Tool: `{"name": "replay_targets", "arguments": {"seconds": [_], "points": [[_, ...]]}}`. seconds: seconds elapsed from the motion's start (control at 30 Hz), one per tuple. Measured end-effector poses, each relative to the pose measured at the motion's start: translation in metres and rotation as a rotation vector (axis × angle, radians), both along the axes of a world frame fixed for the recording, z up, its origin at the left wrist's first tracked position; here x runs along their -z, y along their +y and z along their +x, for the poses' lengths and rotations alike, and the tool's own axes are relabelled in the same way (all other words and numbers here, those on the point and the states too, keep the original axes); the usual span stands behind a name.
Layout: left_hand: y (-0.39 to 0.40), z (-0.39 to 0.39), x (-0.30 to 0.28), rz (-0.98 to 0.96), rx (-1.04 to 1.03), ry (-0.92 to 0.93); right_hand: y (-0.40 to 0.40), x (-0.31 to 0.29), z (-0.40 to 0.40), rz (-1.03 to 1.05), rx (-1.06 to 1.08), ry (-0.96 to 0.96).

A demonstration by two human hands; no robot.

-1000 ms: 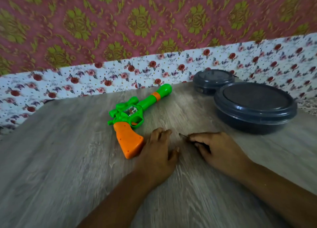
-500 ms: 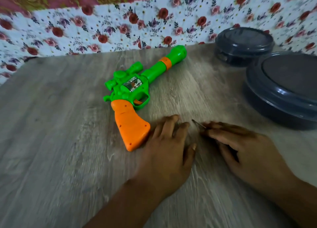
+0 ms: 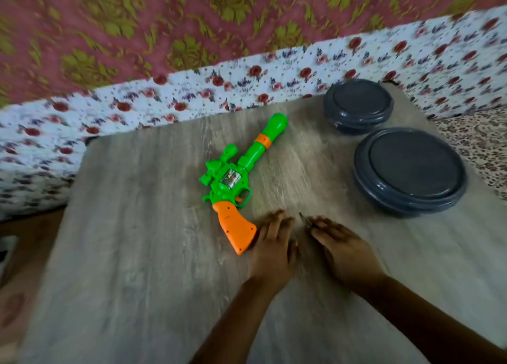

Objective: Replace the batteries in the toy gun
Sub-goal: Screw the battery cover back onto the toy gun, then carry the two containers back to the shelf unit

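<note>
The toy gun (image 3: 236, 182) lies flat on the wooden table (image 3: 137, 240), its green barrel pointing to the far right and its orange grip toward me. My left hand (image 3: 271, 251) rests palm down on the table, fingers fairly straight, right beside the butt of the orange grip. My right hand (image 3: 343, 251) lies just to its right, fingers over a small screwdriver (image 3: 303, 217). Only the thin metal tip shows past the fingertips; the handle is hidden under the hand. No batteries are in sight.
Two dark grey round lidded containers stand at the right of the table, a small one (image 3: 358, 106) at the back and a large one (image 3: 410, 171) nearer. Floral cloth (image 3: 192, 95) runs along the table's far edge.
The view has pulled back and tilted up, showing more of the table. Both hands stay in place by the orange grip; the gun has not moved.
</note>
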State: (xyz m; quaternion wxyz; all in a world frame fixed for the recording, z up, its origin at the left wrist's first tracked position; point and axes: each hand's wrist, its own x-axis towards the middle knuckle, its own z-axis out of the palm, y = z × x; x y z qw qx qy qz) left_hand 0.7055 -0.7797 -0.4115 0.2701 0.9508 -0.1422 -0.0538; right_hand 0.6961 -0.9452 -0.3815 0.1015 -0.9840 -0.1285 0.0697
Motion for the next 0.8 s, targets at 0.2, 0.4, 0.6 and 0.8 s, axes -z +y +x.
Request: {"name": "replay_targets", "arguments": {"seconds": [0.2,0.4,0.6,0.8], "points": [[0.013,-0.005,-0.014,0.035,0.094,0.088,0.007,-0.033,-0.027,0.193,0.078,0.094],[0.003,0.002,-0.033,0.152,0.115,0.149,0.000,-0.059,-0.047,0.274,0.240,0.133],[-0.034,0.023,-0.040,0.130,-0.010,0.312,-0.032,-0.073,-0.031,0.530,0.311,-0.055],[-0.089,0.076,-0.061,-0.018,-0.089,0.329,-0.085,-0.094,0.020,0.548,0.487,-0.166]]}}
